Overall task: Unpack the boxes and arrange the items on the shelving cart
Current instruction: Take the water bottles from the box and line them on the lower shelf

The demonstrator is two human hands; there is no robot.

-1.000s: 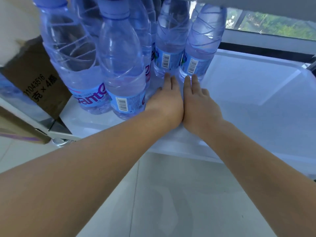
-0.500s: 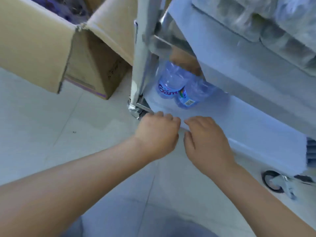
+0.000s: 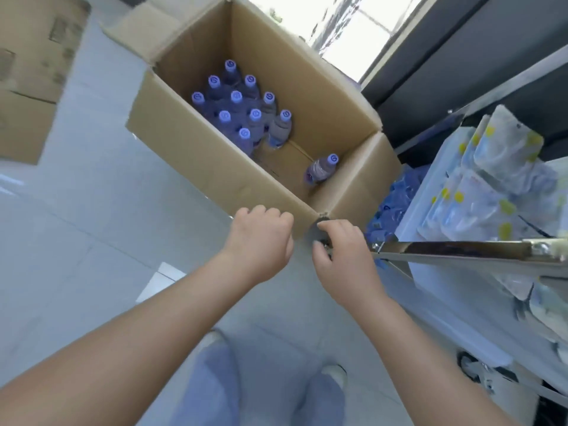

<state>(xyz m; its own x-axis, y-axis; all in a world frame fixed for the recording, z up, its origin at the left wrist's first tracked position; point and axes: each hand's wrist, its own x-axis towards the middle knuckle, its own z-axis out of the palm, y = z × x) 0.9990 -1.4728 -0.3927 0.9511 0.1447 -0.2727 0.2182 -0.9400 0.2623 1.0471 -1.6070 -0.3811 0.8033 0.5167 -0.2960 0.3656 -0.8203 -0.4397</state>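
An open cardboard box point(image 3: 209, 167) stands on the floor ahead of me. Inside it, several water bottles point(image 3: 242, 112) with purple caps stand upright in a cluster, and one single bottle point(image 3: 321, 169) stands apart near the box's near right corner. My left hand point(image 3: 259, 238) and my right hand point(image 3: 345, 253) hover side by side just short of that corner, fingers loosely curled, holding nothing. The shelving cart point(image 3: 461, 250) is at my right, with wrapped packs point(image 3: 498, 179) on its upper shelf and blue bottles point(image 3: 390, 204) visible lower down.
More cardboard boxes point(image 3: 27, 75) stand at the far left on the pale tiled floor point(image 3: 92, 229). A cart caster point(image 3: 473, 368) sits low at the right. A window point(image 3: 347, 23) and a dark wall lie behind the box. My legs and shoes are below.
My hands left the bottles on the cart's lower shelf and drew back. My view swung up and left from the cart to the open box of bottles.
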